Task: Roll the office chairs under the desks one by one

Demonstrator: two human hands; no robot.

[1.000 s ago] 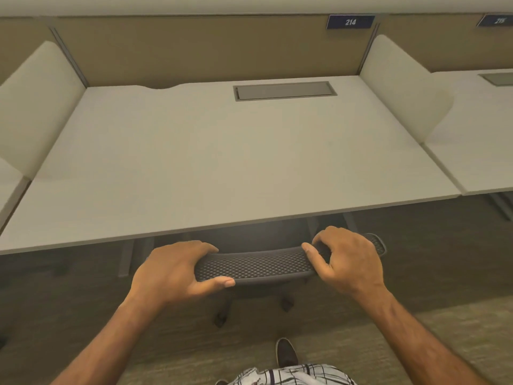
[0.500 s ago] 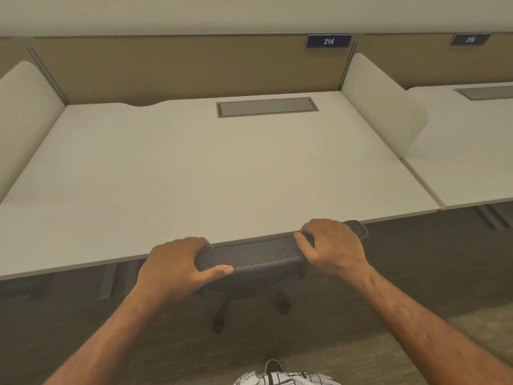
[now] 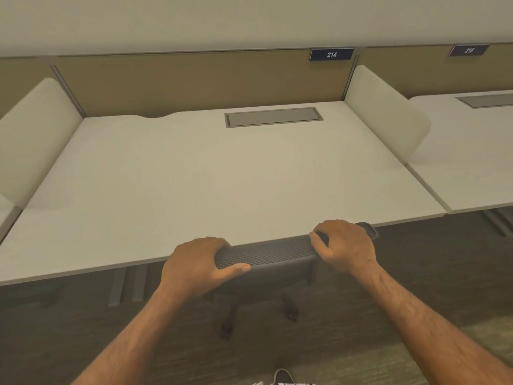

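Observation:
A black office chair [image 3: 266,252] with a mesh backrest stands at the front edge of the pale desk [image 3: 211,176] marked 214. The top of its backrest touches the desk edge, and its seat is hidden beneath the desktop. Two castors show below on the carpet. My left hand [image 3: 194,266] grips the left end of the backrest top, thumb underneath. My right hand [image 3: 344,245] grips the right end.
Rounded cream side screens [image 3: 385,112] stand on both sides of the desk, with a tan back panel behind. A grey cable hatch [image 3: 273,117] is set into the desktop. Desk 215 [image 3: 472,151] adjoins on the right. Grey desk legs [image 3: 126,284] stand left of the chair.
The chair has rolled forward, from a gap in front of the desk until its backrest meets the desk edge. Both hands have kept their grip and moved with it.

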